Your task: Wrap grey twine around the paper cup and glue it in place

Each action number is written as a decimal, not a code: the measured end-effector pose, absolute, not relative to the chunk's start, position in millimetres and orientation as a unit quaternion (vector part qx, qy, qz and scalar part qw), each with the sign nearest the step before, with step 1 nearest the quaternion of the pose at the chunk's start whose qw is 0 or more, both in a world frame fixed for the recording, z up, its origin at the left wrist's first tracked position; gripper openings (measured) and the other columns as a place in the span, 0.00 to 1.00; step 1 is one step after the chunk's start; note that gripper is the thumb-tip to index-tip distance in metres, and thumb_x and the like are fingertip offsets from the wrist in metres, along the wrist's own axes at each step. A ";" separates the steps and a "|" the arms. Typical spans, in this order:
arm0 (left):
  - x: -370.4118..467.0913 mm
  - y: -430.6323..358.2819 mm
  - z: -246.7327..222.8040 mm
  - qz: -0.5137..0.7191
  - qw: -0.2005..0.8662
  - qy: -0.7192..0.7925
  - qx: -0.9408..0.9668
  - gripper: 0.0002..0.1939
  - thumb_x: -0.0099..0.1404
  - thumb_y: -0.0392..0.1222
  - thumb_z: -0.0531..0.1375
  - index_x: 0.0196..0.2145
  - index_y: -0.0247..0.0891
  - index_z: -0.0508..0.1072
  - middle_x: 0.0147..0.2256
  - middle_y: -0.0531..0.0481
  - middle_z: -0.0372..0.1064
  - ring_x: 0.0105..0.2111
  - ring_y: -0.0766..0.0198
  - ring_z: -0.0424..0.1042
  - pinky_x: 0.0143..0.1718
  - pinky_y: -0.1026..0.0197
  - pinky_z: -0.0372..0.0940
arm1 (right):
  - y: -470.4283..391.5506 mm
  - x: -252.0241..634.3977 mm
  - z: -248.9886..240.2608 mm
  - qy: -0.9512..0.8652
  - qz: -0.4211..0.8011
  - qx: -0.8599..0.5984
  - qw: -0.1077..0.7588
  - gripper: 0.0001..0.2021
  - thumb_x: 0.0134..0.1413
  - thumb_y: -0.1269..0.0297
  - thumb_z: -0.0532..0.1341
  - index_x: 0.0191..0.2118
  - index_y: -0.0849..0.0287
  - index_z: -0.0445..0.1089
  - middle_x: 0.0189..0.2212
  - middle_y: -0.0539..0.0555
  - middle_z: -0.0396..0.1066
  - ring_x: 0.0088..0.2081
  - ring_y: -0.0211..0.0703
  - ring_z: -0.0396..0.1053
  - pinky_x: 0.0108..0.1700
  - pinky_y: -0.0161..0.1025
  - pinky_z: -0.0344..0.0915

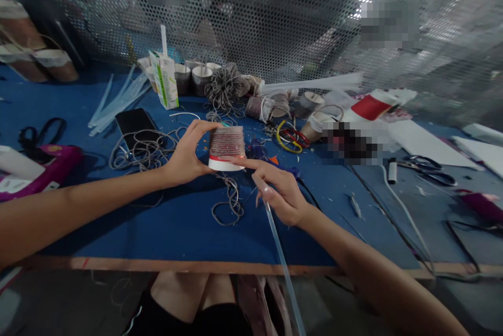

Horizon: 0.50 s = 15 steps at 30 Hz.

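Observation:
My left hand (190, 152) grips a cup-shaped piece (228, 142) wound with grey-brown cord, with a red line and a white band at its near end. The index finger of my right hand (279, 189) touches the red line. Between the thumb and other fingers of that hand is a long translucent stick (279, 247), which hangs down past the table edge. Loose grey cord (231, 202) lies under and in front of the wound piece.
A black phone (135, 118) lies under tangled cord at the left. Behind stand a carton (165, 82) and several cord-wrapped cups (202, 79). Scissors (428, 168), translucent sticks (121, 100) and a purple device (63, 160) lie around. A perforated metal screen (251, 16) rises behind.

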State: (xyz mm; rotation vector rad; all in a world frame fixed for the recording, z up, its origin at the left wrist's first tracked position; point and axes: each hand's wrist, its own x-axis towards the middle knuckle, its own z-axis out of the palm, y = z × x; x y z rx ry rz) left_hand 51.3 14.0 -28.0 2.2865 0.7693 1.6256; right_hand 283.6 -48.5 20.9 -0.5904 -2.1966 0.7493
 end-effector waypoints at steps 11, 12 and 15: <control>50.3 16.3 -38.3 0.583 0.228 0.253 0.738 0.40 0.49 0.54 0.75 0.56 0.48 0.64 0.53 0.44 0.65 0.55 0.53 0.69 0.58 0.45 0.67 | -44.5 290.8 9.7 -0.750 0.330 -0.270 0.506 0.26 0.67 0.52 0.52 0.18 0.58 0.60 0.34 0.54 0.81 0.13 0.28 0.56 0.15 0.34 0.59; 50.3 16.9 -39.2 0.584 0.238 0.249 0.735 0.41 0.48 0.54 0.75 0.56 0.48 0.64 0.53 0.44 0.65 0.55 0.53 0.69 0.59 0.45 0.66 | -44.2 289.7 10.4 -0.735 0.346 -0.274 0.514 0.27 0.67 0.52 0.53 0.17 0.58 0.59 0.31 0.53 0.81 0.11 0.28 0.54 0.14 0.34 0.58; 50.5 18.5 -40.8 0.591 0.256 0.235 0.728 0.42 0.47 0.55 0.75 0.56 0.48 0.64 0.53 0.44 0.65 0.56 0.53 0.69 0.59 0.46 0.66 | -44.2 286.3 13.8 -0.705 0.378 -0.287 0.527 0.28 0.64 0.49 0.55 0.15 0.57 0.56 0.23 0.53 0.78 0.10 0.29 0.53 0.13 0.35 0.58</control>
